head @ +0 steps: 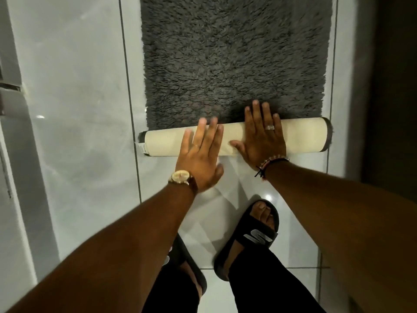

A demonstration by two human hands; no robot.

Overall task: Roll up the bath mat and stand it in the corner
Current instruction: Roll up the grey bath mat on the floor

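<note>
head view: both hands, the left hand and right hand, lie flat and spread on the rolled part of the bath mat, likely to push evenly toward 12 o'clock across the floor.
</note>
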